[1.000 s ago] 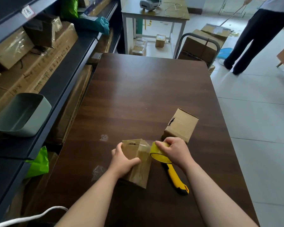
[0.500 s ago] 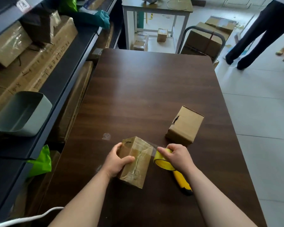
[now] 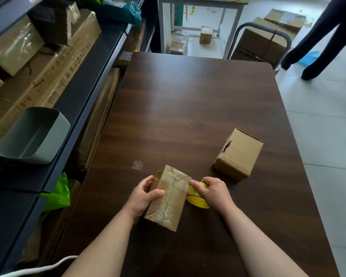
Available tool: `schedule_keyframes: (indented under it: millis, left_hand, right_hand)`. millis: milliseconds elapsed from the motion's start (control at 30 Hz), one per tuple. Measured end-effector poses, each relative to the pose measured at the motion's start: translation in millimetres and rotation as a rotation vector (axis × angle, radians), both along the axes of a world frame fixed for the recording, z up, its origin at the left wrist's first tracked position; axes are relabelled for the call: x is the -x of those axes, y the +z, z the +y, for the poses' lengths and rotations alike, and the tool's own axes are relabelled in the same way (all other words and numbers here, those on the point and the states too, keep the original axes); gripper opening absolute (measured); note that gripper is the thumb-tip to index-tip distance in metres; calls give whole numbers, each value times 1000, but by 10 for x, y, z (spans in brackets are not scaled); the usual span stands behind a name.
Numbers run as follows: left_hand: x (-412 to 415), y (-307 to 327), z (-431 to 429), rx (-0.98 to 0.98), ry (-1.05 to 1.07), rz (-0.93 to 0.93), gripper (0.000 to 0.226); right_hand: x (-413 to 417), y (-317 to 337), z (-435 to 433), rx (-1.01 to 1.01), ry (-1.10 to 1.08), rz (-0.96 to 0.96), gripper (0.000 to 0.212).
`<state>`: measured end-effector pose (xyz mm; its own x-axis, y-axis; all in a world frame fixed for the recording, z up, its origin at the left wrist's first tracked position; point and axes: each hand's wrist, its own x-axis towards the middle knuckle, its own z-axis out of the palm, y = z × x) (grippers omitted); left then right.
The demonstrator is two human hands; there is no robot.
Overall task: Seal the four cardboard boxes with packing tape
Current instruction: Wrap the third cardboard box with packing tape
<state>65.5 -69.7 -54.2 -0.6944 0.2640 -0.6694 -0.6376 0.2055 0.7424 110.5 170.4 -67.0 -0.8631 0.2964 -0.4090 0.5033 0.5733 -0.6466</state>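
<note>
A small cardboard box point(image 3: 169, 198) with clear tape over its top face lies on the dark wooden table point(image 3: 188, 108). My left hand point(image 3: 146, 194) grips the box's left side. My right hand point(image 3: 213, 191) holds a yellow tape dispenser point(image 3: 197, 198) pressed against the box's right edge; its handle is hidden under my hand. A second cardboard box point(image 3: 239, 153) with a slit in one face sits apart at the right, untouched.
Shelving with large cartons point(image 3: 38, 62) and a grey-green bin point(image 3: 33, 134) runs along the left. A scrap of tape point(image 3: 137, 165) sticks to the table. Beyond the far edge stand a cart of boxes point(image 3: 262, 39) and a person's legs point(image 3: 326, 39).
The box has been turned so its taped face points up more squarely. My right hand brought the dispenser in against the box's right edge, covering the handle. The view shifted nearer.
</note>
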Motion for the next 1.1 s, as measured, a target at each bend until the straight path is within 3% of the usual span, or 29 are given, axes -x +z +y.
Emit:
schedule_keyframes:
  millis: [133, 233, 333, 400, 467, 567, 700, 833, 967, 1100]
  left_hand:
    - [14, 40, -70, 94, -27, 50, 78]
    - [47, 173, -63, 513, -84, 364, 65]
    - [-50, 321, 155, 918, -349, 653, 90]
    - [-175, 287, 312, 1010, -493, 606, 124]
    - [-205, 220, 362, 1045, -498, 580, 128]
    - [-94, 237, 339, 960, -403, 550, 117]
    - [23, 275, 351, 641, -309, 416, 120]
    - [-33, 221, 388, 426, -241, 294, 117]
    - [-61, 157, 260, 237, -61, 105, 108]
    - [-15, 152, 180, 153, -28, 60, 102]
  right_hand:
    - [40, 35, -133, 0, 6, 12, 55]
    - [118, 101, -279, -39, 21, 15, 53]
    - [176, 145, -382, -54, -3, 22, 51]
    - [179, 142, -412, -48, -2, 15, 48]
    - [149, 148, -393, -1, 0, 20, 52]
    - [101, 261, -275, 111, -34, 133, 55]
    - [108, 575, -42, 214, -77, 312, 47]
    - [15, 673, 59, 131, -11, 253, 36]
    - [-163, 617, 275, 27, -78, 198, 42]
    - [-215, 524, 300, 12, -80, 154, 43]
